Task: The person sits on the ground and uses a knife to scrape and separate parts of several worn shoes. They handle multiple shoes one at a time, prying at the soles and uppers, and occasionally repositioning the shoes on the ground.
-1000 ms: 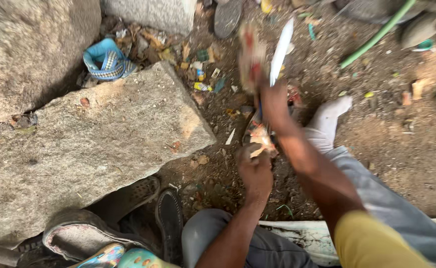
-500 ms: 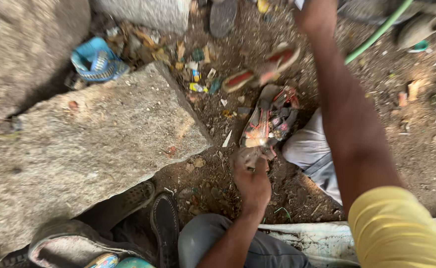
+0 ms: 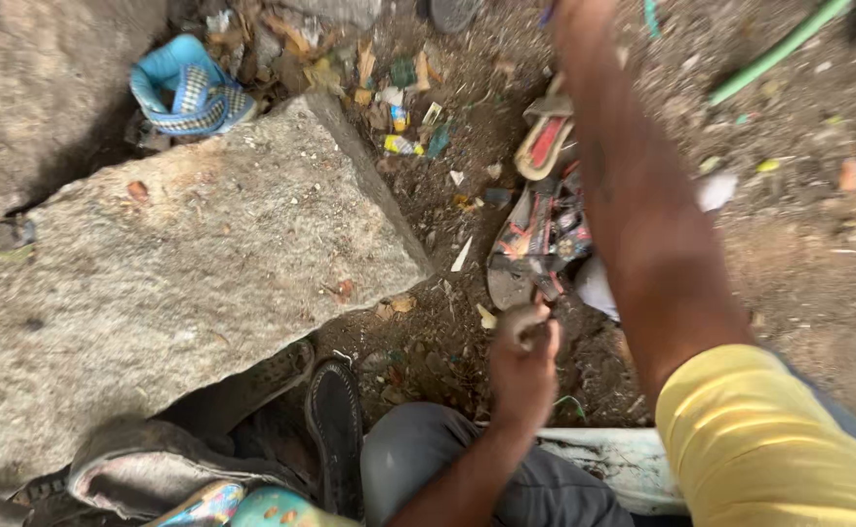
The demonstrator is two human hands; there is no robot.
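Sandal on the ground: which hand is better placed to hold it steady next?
Probably left. The left hand, its grip closed on a small pale piece, sits low beside the sandal. The right arm is raised, its hand at the picture's top edge.

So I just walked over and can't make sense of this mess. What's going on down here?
A person sits on the dirt beside a big stone slab. Their left hand grips a small pale piece low over the ground, next to a worn sandal. Their right arm is raised up, its hand out of the picture. Old shoes and litter lie around.
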